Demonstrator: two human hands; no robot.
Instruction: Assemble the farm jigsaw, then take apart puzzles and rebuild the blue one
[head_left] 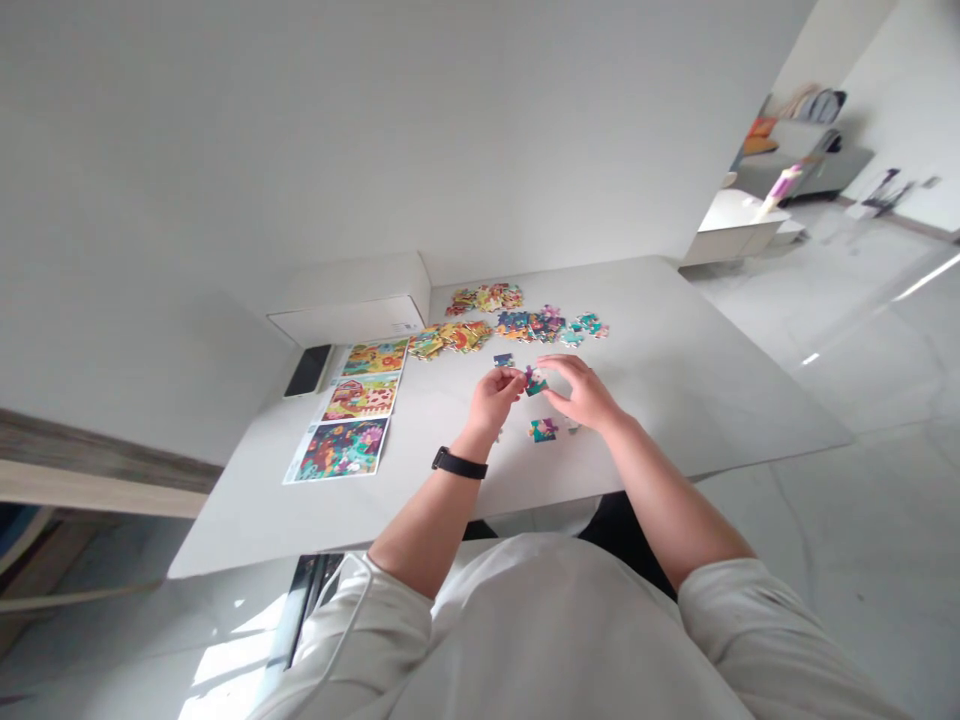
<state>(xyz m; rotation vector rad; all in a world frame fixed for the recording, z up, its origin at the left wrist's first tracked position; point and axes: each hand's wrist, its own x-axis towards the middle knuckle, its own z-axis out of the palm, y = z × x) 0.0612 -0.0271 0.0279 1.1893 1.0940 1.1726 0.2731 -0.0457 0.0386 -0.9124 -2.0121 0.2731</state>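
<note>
Between my hands, a small teal and pink jigsaw piece (535, 381) is held above the white table (675, 390). My left hand (495, 395), with a black watch band (459, 463) on the wrist, pinches it from the left. My right hand (585, 392) curves over it and grips it from the right. Just beyond my left fingertips, a dark blue piece (504, 360) lies flat. Near my right hand's heel, a small joined group of teal and pink pieces (544, 430) rests on the table.
Three printed picture sheets (349, 420) lie in a column left of my hands. Heaps of loose jigsaw pieces (517, 322) lie along the far side. A white box (349, 305) and a black phone (307, 370) stand at the far left corner. The table's edges drop to a pale floor.
</note>
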